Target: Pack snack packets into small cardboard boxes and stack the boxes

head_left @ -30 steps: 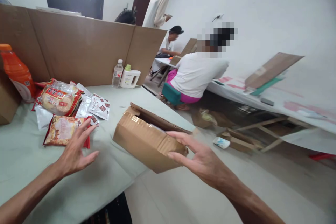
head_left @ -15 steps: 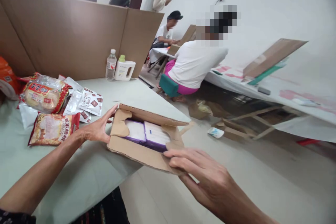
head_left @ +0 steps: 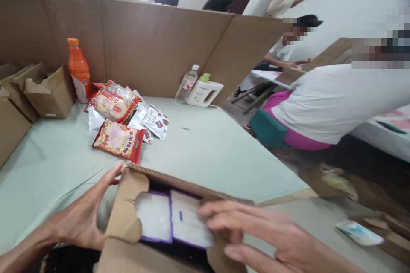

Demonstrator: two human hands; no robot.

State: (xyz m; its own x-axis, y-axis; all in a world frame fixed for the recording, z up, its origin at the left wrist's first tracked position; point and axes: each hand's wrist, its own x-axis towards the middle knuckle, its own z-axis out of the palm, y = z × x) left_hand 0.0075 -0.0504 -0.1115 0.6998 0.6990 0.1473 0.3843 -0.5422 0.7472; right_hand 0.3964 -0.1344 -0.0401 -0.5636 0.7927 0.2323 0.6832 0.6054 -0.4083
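Note:
An open cardboard box (head_left: pixel 126 217) sits at the near edge of the pale green table (head_left: pixel 205 145), close to me. Inside lie two white packs with purple borders (head_left: pixel 173 219). My left hand (head_left: pixel 80 219) presses against the box's left outer side, fingers extended beside the left flap. My right hand (head_left: pixel 272 239) reaches in from the right, blurred, its fingers stretched over the box's right edge and touching the right pack. Neither hand grips anything that I can see.
Snack packets (head_left: pixel 120 126) lie mid-table, an orange drink bottle (head_left: pixel 78 68) and empty cartons (head_left: pixel 48 91) at the left. A water bottle (head_left: pixel 187 84) and white jug (head_left: pixel 205 91) stand by the cardboard partition (head_left: pixel 153 47). Seated people (head_left: pixel 333 102) work at tables on the right.
The box has come closer to me and lower in view. My right hand moved from the front flap onto the packs inside. The left hand stays at the box's left side.

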